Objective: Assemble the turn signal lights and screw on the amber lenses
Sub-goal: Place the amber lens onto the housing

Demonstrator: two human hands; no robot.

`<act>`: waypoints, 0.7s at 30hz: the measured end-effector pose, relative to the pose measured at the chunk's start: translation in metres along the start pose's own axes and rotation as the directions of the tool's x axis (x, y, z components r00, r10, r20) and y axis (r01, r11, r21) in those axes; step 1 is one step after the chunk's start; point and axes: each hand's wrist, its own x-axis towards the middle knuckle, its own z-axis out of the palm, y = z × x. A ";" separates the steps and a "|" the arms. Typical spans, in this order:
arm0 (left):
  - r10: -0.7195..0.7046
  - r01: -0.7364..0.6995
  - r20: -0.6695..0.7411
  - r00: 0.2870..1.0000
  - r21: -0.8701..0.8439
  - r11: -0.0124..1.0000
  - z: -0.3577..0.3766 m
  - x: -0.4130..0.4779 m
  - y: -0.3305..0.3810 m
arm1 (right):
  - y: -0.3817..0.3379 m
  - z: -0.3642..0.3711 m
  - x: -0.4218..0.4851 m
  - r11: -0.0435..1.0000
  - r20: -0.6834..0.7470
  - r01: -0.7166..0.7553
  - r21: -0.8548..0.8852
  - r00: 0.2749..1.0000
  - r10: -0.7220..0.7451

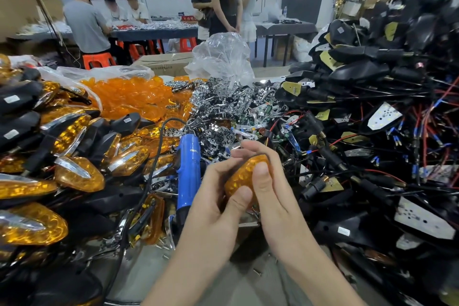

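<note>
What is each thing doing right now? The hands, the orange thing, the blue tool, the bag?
amber lens: held between both hands.
left hand: grips the lens.
right hand: grips the lens.
blue screwdriver: lying down, nobody holding it.
clear bag: open, crumpled.
finished lights: piled, lenses on.
black housings: piled, no lenses yet.

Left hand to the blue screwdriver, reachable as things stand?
Probably yes: the blue screwdriver lies uncovered right beside the left hand. But both it and the right hand hold the amber lens, so it must let go first.
</note>
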 end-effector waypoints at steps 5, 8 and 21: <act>0.088 -0.066 -0.138 0.987 0.153 0.986 0.005 -0.003 0.003 | 0.000 0.006 0.002 0.938 0.009 -0.088 0.334 0.996 0.090; 0.132 -0.095 -0.168 0.977 0.211 0.973 0.005 -0.003 0.005 | -0.003 0.009 0.004 0.858 0.032 -0.119 0.500 0.992 0.119; 0.101 -0.059 -0.121 0.988 0.311 0.948 0.004 -0.007 0.008 | -0.004 0.005 0.003 0.879 -0.008 -0.155 0.451 0.984 0.178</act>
